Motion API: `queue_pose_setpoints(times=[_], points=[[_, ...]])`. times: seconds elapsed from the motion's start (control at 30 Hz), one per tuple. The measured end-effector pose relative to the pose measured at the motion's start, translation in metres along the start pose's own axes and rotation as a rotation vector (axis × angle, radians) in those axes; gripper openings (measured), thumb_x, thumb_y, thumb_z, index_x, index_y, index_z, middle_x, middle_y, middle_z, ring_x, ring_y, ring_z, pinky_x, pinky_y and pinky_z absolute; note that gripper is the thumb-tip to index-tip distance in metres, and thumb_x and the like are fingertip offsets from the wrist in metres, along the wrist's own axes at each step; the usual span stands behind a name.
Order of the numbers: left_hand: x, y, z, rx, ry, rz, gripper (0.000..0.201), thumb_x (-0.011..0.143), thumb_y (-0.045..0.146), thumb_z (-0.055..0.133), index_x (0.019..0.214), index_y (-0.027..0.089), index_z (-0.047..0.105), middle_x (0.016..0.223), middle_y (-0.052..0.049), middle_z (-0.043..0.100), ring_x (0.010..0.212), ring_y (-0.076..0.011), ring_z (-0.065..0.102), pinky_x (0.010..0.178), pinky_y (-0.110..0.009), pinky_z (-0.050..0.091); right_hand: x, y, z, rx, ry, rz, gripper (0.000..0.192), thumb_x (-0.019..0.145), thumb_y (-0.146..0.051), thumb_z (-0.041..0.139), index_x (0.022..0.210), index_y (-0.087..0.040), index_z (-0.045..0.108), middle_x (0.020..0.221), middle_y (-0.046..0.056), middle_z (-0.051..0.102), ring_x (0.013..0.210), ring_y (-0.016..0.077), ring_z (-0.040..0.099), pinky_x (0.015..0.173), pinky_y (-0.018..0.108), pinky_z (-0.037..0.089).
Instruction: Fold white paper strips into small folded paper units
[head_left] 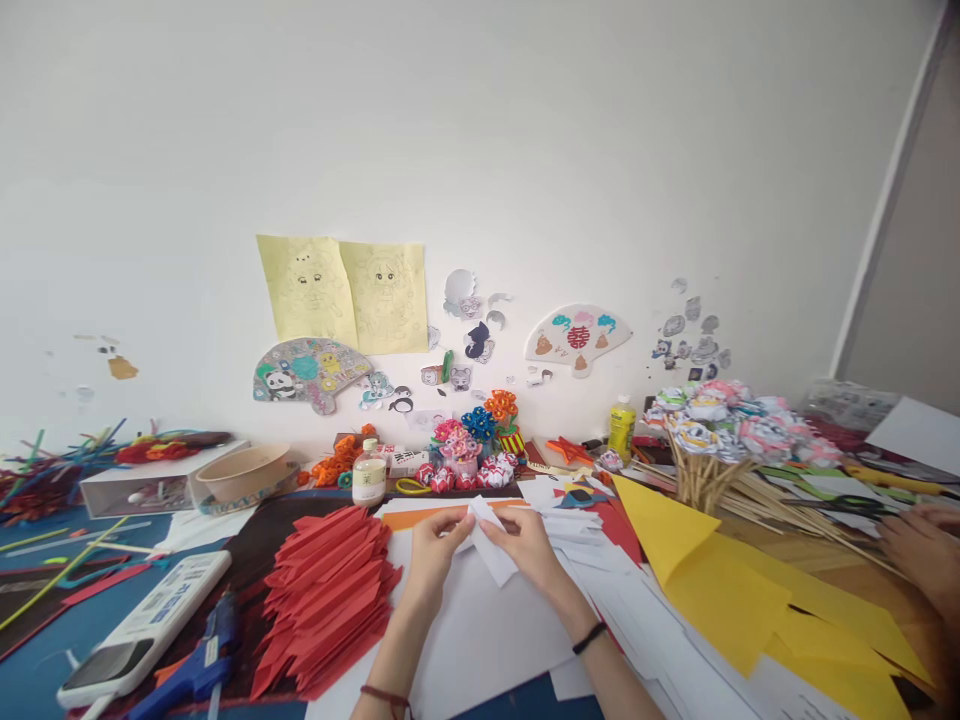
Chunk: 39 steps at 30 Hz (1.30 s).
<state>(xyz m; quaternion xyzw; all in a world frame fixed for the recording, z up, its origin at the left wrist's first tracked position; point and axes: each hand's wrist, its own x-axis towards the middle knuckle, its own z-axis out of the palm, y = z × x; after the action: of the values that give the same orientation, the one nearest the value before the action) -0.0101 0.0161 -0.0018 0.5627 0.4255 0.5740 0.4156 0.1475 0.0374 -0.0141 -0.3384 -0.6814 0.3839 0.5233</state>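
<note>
Paper (496,560) is pinched at its upper end by left hand (435,545) and right hand (527,548) together, over white sheets (480,650), long axis slanting down-right, lower end nearer the right hand.

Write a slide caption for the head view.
Left hand and right hand hold folded white paper between piled red strips and yellow sheets.

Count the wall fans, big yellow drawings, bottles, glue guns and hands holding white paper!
Wall fans: 2 (panda fan, white fan)
Yellow drawings: 2 (left drawing, right drawing)
Bottles: 2 (pale bottle, yellow bottle)
Blue glue gun: 1
Hands holding white paper: 2 (left hand, right hand)
Total: 9
</note>
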Motion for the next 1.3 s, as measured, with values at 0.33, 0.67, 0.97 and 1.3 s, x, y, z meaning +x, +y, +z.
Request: queue_pose_setpoints(times=[0.33, 0.67, 0.97, 1.3], points=[[0.0003, -0.0003, -0.0008, -0.006, 0.002, -0.023, 0.032, 0.068, 0.043, 0.071, 0.079, 0.014, 0.072, 0.08, -0.006, 0.072, 0.076, -0.0197, 0.061, 0.07, -0.027, 0.044, -0.0003, 0.0009, -0.0006, 0.05, -0.02, 0.008, 0.036, 0.078, -0.043, 0.066, 0.097, -0.014, 0.073, 0.084, 0.009, 0.073, 0.079, 0.0268, 0.067, 0.066, 0.032, 0.05], [-0.0005, -0.0041, -0.001, -0.027, -0.015, -0.032, 0.032, 0.064, 0.045, 0.074, 0.07, 0.014, 0.069, 0.068, -0.002, 0.067, 0.065, -0.0147, 0.056, 0.062, -0.023, 0.04, -0.0004, 0.0, 0.0003, 0.012, 0.002, -0.014, 0.033, 0.079, -0.041, 0.064, 0.092, -0.012, 0.074, 0.079, 0.008, 0.072, 0.073, 0.0237, 0.065, 0.06, 0.028, 0.047], [0.0012, -0.002, 0.0002, -0.022, -0.051, 0.02, 0.036, 0.073, 0.047, 0.067, 0.086, 0.014, 0.072, 0.086, -0.007, 0.072, 0.076, -0.0199, 0.06, 0.067, -0.026, 0.042, -0.0001, -0.0041, -0.0016, -0.023, 0.003, -0.043, 0.028, 0.079, -0.037, 0.063, 0.083, -0.011, 0.073, 0.076, 0.006, 0.071, 0.07, 0.0208, 0.063, 0.06, 0.026, 0.045], [-0.0002, -0.0045, 0.0046, -0.07, 0.049, 0.014, 0.033, 0.069, 0.043, 0.071, 0.084, 0.013, 0.072, 0.077, -0.006, 0.071, 0.074, -0.0195, 0.061, 0.068, -0.027, 0.044, -0.0003, 0.0015, -0.0009, -0.057, -0.01, -0.048, 0.031, 0.079, -0.042, 0.062, 0.081, -0.012, 0.072, 0.073, 0.005, 0.069, 0.067, 0.019, 0.059, 0.058, 0.025, 0.044]])
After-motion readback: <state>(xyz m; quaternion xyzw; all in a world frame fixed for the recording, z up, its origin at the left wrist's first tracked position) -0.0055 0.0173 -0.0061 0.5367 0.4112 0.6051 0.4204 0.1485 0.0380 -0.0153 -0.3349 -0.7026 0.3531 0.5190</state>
